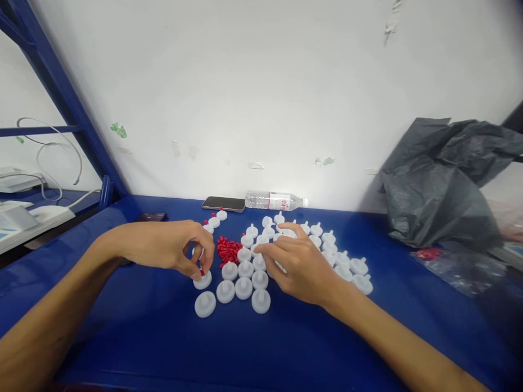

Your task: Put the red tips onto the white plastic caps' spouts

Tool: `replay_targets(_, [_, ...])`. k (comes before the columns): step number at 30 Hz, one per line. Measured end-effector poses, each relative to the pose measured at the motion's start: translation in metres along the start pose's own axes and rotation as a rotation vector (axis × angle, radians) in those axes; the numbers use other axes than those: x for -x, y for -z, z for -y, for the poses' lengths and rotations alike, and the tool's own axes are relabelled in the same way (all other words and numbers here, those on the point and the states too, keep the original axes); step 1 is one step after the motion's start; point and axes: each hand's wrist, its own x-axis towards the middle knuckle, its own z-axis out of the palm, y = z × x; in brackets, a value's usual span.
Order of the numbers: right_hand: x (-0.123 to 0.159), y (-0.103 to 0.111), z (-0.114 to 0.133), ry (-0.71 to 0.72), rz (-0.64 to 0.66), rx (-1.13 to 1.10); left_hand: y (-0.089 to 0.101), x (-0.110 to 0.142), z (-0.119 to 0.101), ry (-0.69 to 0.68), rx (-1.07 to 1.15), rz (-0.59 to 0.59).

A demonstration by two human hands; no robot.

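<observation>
My left hand (186, 247) is closed in a pinch, thumb and forefinger on a small red cap (202, 272). That cap sits at the nozzle of a round white plastic lid (203, 281) lying on the blue table. Just right of this hand is a heap of loose red caps (229, 250). My right hand (296, 258) hovers over a group of white nozzle lids (245, 269), its fingers apart and partly bent, with nothing visible in them. Its palm side is hidden. Behind my left hand, white lids with red caps (213, 221) stand in a row.
A phone (223, 204) and a clear plastic bottle (275, 201) lie along the wall. Another phone (151, 217) is behind my left wrist. At right are a grey plastic bag (441, 179) and a clear bag (453, 269). White devices with cables (36, 226) stand at left.
</observation>
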Motion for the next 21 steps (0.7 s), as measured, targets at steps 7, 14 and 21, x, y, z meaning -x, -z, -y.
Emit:
replay_targets(7, [0.000, 0.000, 0.000, 0.025, -0.011, -0.021, -0.005, -0.009, 0.012, 0.157, 0.002, 0.051])
replay_targets(14, [-0.002, 0.002, 0.001, 0.017, -0.040, -0.020, 0.001, -0.017, 0.010, 0.100, -0.015, -0.047])
replay_targets(21, [0.000, 0.004, 0.004, -0.095, -0.072, 0.030, -0.037, -0.045, -0.009, -0.290, 0.357, -0.403])
